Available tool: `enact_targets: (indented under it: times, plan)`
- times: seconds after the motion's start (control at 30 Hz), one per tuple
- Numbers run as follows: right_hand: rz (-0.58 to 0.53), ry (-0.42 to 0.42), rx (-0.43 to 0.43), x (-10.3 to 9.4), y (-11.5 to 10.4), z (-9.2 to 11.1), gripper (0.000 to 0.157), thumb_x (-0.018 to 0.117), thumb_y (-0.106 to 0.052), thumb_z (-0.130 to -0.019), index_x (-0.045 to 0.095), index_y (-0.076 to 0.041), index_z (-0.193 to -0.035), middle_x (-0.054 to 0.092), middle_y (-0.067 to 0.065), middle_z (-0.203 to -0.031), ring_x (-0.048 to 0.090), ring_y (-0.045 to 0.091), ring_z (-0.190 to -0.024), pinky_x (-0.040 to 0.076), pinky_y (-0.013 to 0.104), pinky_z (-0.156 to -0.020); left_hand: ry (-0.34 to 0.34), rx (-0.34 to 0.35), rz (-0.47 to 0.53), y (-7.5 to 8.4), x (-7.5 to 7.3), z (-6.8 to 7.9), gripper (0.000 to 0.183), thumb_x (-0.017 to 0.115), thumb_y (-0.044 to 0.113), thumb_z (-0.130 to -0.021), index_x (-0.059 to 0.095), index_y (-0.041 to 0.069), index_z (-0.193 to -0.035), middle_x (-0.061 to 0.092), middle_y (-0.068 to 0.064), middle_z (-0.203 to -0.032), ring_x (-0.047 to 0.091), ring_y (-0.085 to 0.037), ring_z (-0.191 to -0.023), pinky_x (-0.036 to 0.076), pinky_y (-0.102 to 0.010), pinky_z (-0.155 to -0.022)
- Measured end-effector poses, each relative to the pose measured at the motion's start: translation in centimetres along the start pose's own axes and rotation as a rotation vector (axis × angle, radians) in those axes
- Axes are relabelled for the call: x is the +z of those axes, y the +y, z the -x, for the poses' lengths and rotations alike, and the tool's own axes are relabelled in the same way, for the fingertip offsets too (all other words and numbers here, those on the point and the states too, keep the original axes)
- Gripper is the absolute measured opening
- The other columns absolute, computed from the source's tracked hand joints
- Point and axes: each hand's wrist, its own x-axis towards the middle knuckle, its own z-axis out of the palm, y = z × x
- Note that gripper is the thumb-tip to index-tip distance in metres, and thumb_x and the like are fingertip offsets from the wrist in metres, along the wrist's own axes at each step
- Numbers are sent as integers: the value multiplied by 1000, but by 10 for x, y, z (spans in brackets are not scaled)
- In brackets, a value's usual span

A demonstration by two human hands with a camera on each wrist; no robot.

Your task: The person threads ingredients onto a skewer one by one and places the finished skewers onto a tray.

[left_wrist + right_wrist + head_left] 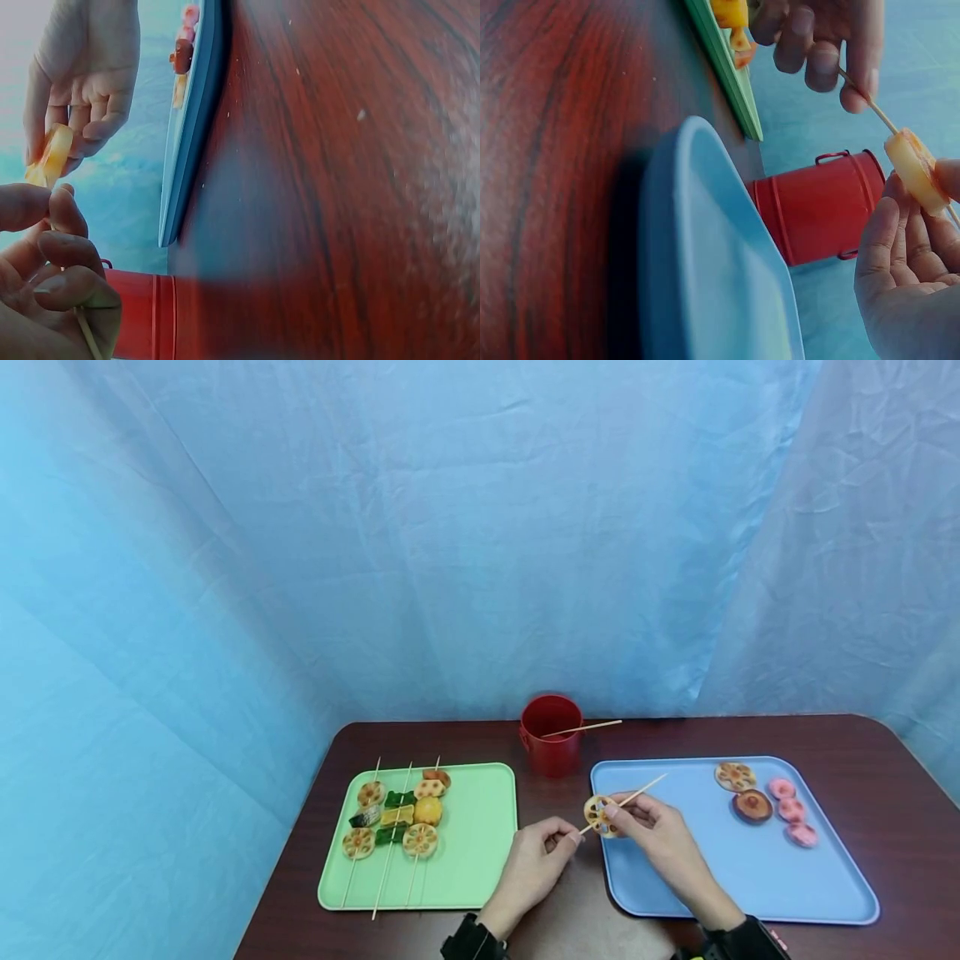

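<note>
Above the left edge of the blue tray, my right hand (pixel 667 843) grips a lotus root slice (pixel 597 810) between thumb and fingers. A thin wooden skewer (pixel 885 120) runs through the slice, with a length sticking out on each side. My left hand (pixel 536 864) pinches the skewer near its left end, fingers curled round it, a short way from the slice. In the left wrist view the stick's lower part (pixel 87 334) shows below the left fingers. The right wrist view shows the slice (pixel 915 171) edge-on against the right fingers.
On the green tray (pixel 480 860) at left lie three loaded skewers. A red mug (pixel 551 756) at the back holds a bare stick (pixel 600 725). The blue tray (pixel 675 893) carries another lotus slice (pixel 735 776), a brown mushroom cap (pixel 752 807) and three pink pieces (pixel 791 810).
</note>
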Motion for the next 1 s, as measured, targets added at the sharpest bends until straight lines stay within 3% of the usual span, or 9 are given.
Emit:
enact_targets:
  times: [0.23, 0.4, 0.57, 0.83, 1.0]
  plan:
    - [-5, -35, 24, 6, 2, 1, 46, 65, -38, -89, 64, 1, -115, 69, 12, -104, 67, 15, -91, 54, 38, -77, -7, -77, 20, 1, 2, -2, 13, 63, 25, -90, 73, 17, -86, 54, 14, -64, 45, 1, -54, 35, -16, -48]
    - [-12, -50, 50, 8, 2, 0, 48, 65, -40, -89, 63, -1, -117, 69, 12, -106, 67, 16, -94, 54, 37, -78, 2, -73, 37, 2, 4, -3, 13, 63, 24, -90, 72, 15, -85, 58, 14, -65, 47, 1, -54, 37, -16, -49]
    - [40, -52, 13, 2, 2, -1, 46, 63, -40, -91, 64, -2, -117, 68, 10, -105, 66, 16, -95, 54, 35, -78, 7, -67, 59, 0, 3, -5, 15, 63, 22, -90, 72, 11, -85, 60, 12, -66, 48, 1, -53, 38, -15, -49]
    - [287, 21, -71, -44, -1, -5, 51, 56, -46, -93, 63, -3, -121, 69, 10, -103, 66, 16, -89, 54, 30, -76, 36, -125, 88, -5, -10, -7, 20, 64, 26, -90, 73, 8, -86, 61, 7, -65, 48, -3, -51, 37, -18, -47]
    - [456, 102, -157, -85, 2, -8, 46, 58, -40, -94, 64, -1, -118, 69, 10, -100, 65, 6, -83, 52, 19, -69, 42, -143, 81, -10, -15, -5, 20, 65, 25, -90, 73, 7, -87, 60, 7, -64, 49, -4, -51, 38, -19, -48]
